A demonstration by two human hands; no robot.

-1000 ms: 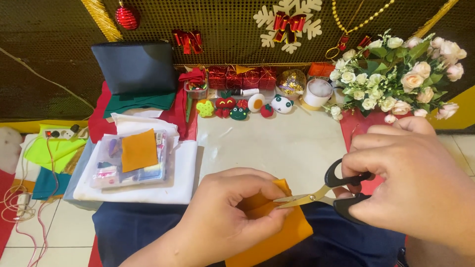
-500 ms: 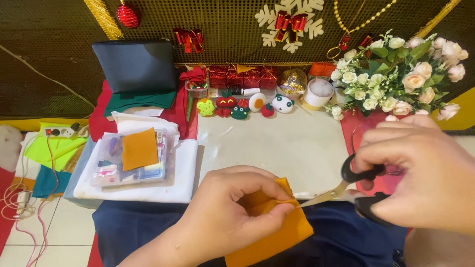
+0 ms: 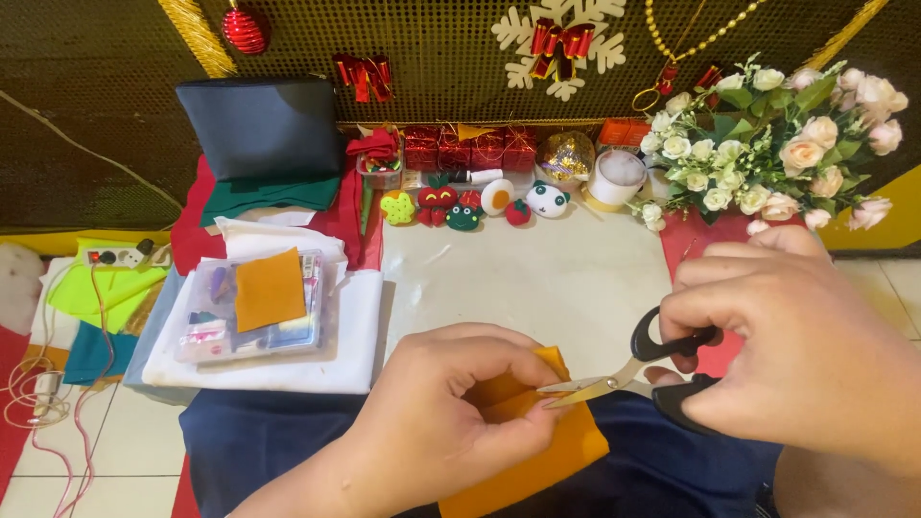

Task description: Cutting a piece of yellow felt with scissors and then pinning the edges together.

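My left hand [image 3: 446,412] pinches a folded piece of orange felt [image 3: 542,451] over my lap, low in the middle of the view. My right hand [image 3: 806,355] grips black-handled scissors [image 3: 624,374] whose gold blades point left, with the tips at the top edge of the felt beside my left fingers. The blades look nearly closed. A dark blue cloth [image 3: 288,441] lies under the felt.
A clear plastic box [image 3: 254,307] with an orange felt square on it rests on white cloth at left. Small felt toys [image 3: 460,206], red gift boxes [image 3: 470,149], a white cup [image 3: 617,177] and a flower bouquet [image 3: 777,144] line the back. A dark pouch [image 3: 259,125] and green felt [image 3: 101,293] sit left.
My right hand moved the scissors right and back, then brought the blades in again to the felt's top edge. My left hand kept its hold on the felt.
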